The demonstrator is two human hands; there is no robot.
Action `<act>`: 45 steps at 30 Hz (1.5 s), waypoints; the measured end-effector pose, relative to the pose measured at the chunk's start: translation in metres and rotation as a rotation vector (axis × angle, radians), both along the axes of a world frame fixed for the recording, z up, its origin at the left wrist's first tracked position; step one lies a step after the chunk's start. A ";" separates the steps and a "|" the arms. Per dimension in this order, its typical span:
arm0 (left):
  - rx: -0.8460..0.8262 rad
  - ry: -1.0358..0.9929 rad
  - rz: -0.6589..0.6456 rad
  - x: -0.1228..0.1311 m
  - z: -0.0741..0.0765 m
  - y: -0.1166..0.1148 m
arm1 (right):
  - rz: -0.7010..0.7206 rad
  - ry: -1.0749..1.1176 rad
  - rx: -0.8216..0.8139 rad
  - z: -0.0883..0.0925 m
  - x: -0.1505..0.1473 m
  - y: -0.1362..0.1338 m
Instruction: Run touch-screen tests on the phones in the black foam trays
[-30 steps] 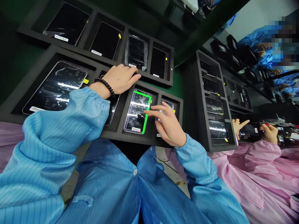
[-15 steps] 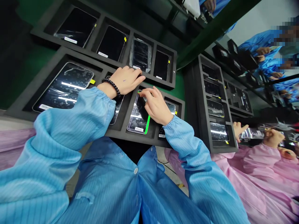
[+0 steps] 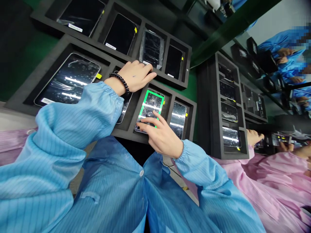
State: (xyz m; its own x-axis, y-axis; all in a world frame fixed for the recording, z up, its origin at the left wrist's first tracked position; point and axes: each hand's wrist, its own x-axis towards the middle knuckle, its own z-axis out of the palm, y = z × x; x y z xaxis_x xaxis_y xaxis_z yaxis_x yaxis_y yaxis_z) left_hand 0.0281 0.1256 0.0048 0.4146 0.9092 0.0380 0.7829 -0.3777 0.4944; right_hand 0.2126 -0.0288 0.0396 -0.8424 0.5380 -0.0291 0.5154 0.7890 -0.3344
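Observation:
My right hand (image 3: 162, 134), fingers spread, touches the lower left part of a smartphone (image 3: 152, 105) whose screen shows a green band along its edges. That phone lies in a slot of the near black foam tray (image 3: 126, 121). My left hand (image 3: 134, 76), with a black beaded bracelet, rests palm down on the tray's far edge, its fingers stretched out and holding nothing. Partly under my left wrist lies another phone (image 3: 125, 108). To the right of the lit phone sits a phone (image 3: 178, 118) with a yellow tab. A larger dark-screened device (image 3: 69, 79) fills the left slot.
Behind stands a second foam tray (image 3: 187, 76) holding several devices, one in a clear wrapper (image 3: 152, 48). At right is another tray (image 3: 244, 129) with phones, beside a co-worker's pink sleeve (image 3: 233, 168). A dark green beam (image 3: 233, 32) crosses the upper right.
My right hand has slid from the phone's top edge down to its lower left. The green on its screen has spread from one strip to a band around the edges. My left hand stays put.

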 end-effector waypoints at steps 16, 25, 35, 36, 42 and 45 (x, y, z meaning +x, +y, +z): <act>-0.099 -0.004 -0.018 -0.004 0.008 -0.001 | -0.045 0.010 -0.072 0.010 0.020 -0.024; -0.084 0.025 -0.021 -0.005 0.009 -0.001 | -0.117 -0.016 -0.050 0.025 0.042 -0.026; -0.082 0.035 -0.028 -0.006 0.011 -0.002 | 0.051 0.051 -0.025 -0.002 0.001 -0.005; -0.083 0.026 -0.029 -0.005 0.010 -0.002 | 0.046 0.048 -0.028 -0.002 0.003 -0.005; -0.064 -0.038 0.008 -0.003 0.004 -0.001 | -0.059 0.013 -0.065 0.014 0.035 -0.022; -0.035 0.015 -0.003 -0.003 0.004 -0.001 | -0.102 -0.024 -0.063 0.022 0.051 -0.029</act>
